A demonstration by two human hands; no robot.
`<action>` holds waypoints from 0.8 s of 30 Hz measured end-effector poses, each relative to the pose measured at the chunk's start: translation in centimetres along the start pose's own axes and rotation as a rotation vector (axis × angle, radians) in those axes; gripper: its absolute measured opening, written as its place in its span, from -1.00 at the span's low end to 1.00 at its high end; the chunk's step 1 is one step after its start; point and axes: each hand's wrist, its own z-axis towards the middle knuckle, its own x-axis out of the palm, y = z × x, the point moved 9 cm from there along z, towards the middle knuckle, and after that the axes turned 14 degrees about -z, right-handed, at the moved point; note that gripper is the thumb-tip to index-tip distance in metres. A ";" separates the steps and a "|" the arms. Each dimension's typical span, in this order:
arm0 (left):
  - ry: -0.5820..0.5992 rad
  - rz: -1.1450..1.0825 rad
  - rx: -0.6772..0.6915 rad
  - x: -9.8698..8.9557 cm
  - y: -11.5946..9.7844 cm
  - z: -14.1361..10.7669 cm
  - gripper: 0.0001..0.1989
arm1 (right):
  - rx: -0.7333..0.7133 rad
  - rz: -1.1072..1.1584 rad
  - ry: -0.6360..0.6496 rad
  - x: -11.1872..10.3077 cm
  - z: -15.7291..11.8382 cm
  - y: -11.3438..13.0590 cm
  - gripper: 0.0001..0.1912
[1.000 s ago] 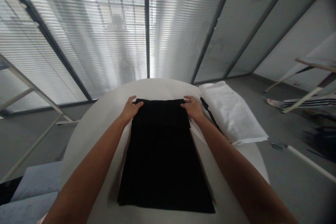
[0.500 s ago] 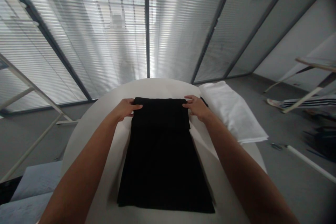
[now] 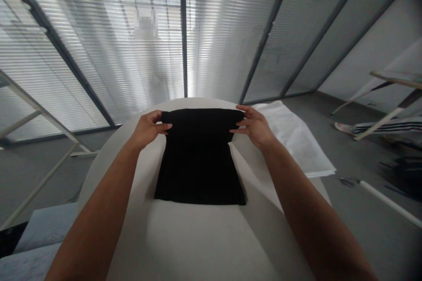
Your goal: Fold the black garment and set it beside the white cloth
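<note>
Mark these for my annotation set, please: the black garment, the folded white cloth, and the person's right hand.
black garment (image 3: 199, 171), head view, flat middle of the cloth lying on the table.
folded white cloth (image 3: 296, 140), head view, centre of its top surface.
right hand (image 3: 255, 127), head view, back of the hand.

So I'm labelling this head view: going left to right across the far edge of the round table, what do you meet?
left hand → black garment, pinched at both top corners → right hand → folded white cloth, all on the white table.
</note>
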 end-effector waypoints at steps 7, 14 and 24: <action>0.369 0.255 -0.405 0.6 -2.7 -3.9 -0.75 | 0.045 -0.387 0.596 1.7 -4.3 2.6 -0.52; 0.295 0.302 -0.559 0.1 -3.2 -5.3 -0.66 | 0.182 -0.650 0.593 -0.4 -5.3 1.6 -0.70; 0.206 1.116 0.115 10.6 2.7 -7.3 -0.47 | -0.421 -1.301 0.206 10.3 -5.8 -0.5 -0.50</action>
